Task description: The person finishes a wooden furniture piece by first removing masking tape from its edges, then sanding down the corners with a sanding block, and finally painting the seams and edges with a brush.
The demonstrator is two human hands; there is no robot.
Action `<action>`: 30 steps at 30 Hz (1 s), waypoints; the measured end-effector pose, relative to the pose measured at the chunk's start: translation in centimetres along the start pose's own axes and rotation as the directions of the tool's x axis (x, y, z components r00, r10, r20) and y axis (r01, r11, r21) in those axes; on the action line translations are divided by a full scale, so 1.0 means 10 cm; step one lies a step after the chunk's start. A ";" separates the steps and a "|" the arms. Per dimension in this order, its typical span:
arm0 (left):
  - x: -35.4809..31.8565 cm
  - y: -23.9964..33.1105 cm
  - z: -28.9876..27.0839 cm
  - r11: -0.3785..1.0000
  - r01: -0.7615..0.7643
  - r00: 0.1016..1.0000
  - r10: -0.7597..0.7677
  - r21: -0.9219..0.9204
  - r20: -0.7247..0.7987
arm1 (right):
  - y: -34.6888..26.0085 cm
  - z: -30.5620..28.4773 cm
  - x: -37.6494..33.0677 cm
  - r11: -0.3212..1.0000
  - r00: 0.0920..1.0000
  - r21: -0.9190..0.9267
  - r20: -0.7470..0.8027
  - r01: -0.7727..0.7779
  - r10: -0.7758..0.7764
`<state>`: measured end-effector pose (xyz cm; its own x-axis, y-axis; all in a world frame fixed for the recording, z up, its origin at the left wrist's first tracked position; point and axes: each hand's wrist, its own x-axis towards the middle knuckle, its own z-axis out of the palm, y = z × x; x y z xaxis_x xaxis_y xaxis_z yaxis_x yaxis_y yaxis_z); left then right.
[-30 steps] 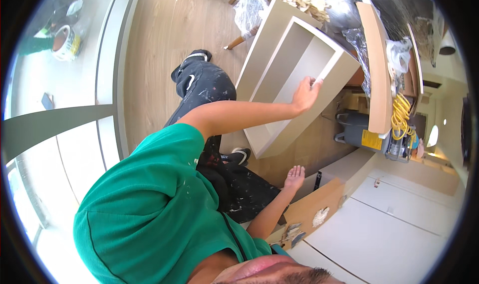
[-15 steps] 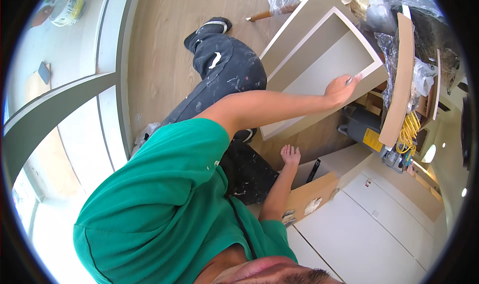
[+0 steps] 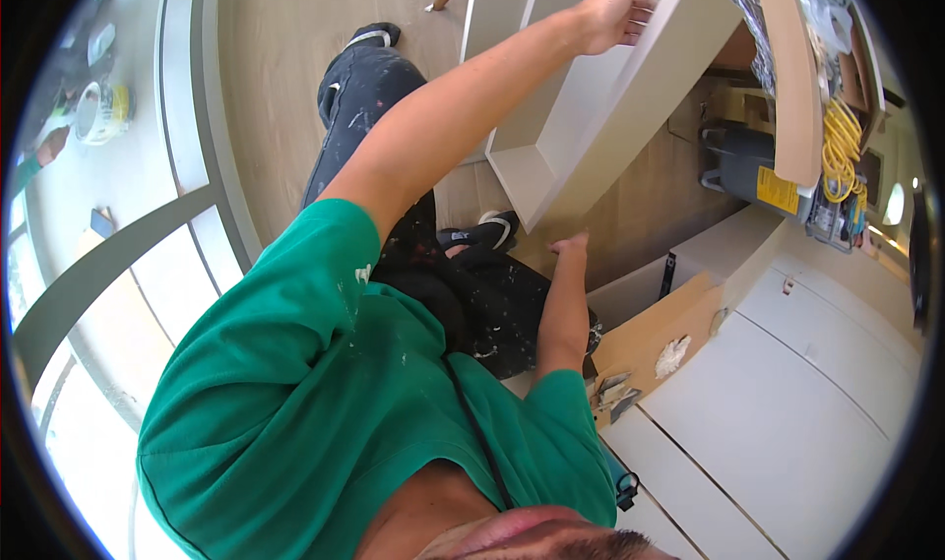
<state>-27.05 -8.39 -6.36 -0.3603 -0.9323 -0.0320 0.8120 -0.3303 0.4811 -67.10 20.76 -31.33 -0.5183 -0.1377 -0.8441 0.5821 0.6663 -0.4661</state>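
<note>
My left arm [image 3: 448, 107] stretches up and across to an off-white open cabinet carcass [image 3: 615, 137] lying tilted on the floor. At the cabinet's upper rim, my left hand [image 3: 612, 17] has its fingers curled, and what they hold, if anything, is hidden. My right hand [image 3: 570, 244] is apart from the left, close to the cabinet's near lower corner, seen nearly edge-on. Its fingers look loosely stretched, with nothing visible in them. Dark paint-spotted trousers [image 3: 492, 314] cover my bent legs.
Glazed sliding doors [image 3: 187, 78] run along the left. To the right stand a dark machine with a yellow label [image 3: 776, 188], a cardboard strip [image 3: 790, 78] and a coiled yellow cord [image 3: 840, 147]. White panels [image 3: 787, 383] and a cardboard sheet [image 3: 650, 336] with scraps lie at lower right.
My left hand has moved up and left, along the cabinet's rim toward the far side. The right hand has turned edge-on near the lower corner. The whole view has shifted.
</note>
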 end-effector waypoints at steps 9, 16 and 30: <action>-0.12 -0.27 0.33 0.980 0.140 0.974 -0.162 0.139 0.160 | 0.49 0.17 0.34 0.950 0.945 0.270 0.237 0.157 -0.224; -0.16 -0.45 0.31 0.966 0.206 0.973 -0.219 0.159 0.067 | 0.45 0.36 0.08 0.910 0.948 0.401 0.234 0.109 -0.217; -0.42 0.28 -0.13 0.987 -0.148 0.986 0.152 -0.055 0.066 | -0.33 -0.76 -1.54 0.868 0.842 0.427 0.343 0.255 -0.416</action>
<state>-22.69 -5.59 -6.08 -0.2621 -0.9600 0.0990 0.8805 -0.1959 0.4317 -65.77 26.22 -14.77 -0.4638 -0.6445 -0.6079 0.6406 0.2300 -0.7326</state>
